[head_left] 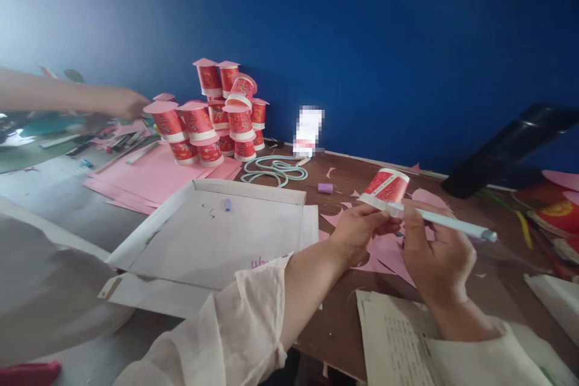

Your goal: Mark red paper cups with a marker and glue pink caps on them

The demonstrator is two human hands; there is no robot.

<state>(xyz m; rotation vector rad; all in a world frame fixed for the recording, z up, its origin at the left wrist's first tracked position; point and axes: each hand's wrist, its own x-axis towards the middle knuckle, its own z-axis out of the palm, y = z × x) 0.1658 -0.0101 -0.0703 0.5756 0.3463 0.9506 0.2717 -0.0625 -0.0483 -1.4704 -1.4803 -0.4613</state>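
Observation:
My left hand (355, 235) grips a red paper cup (392, 186) near its white rim, with the cup tilted on its side. Between the fingers of my right hand (441, 256) is a white-barrelled marker (461, 226), its front end close to the cup's rim. Whether the tip touches the cup is hidden by my fingers. Pink paper scraps (384, 256) lie on the brown table under both hands. A purple cap (325, 187) rests beyond my left hand.
Red cups (195, 120) with pink paper discs stand stacked on pink sheets (129, 178). Another person's arm (81, 96) reaches in from the left. A white box lid (181, 253), coiled cable (275, 172), lit phone (309, 129), black bottle (502, 151) and printed papers (393, 338) surround my hands.

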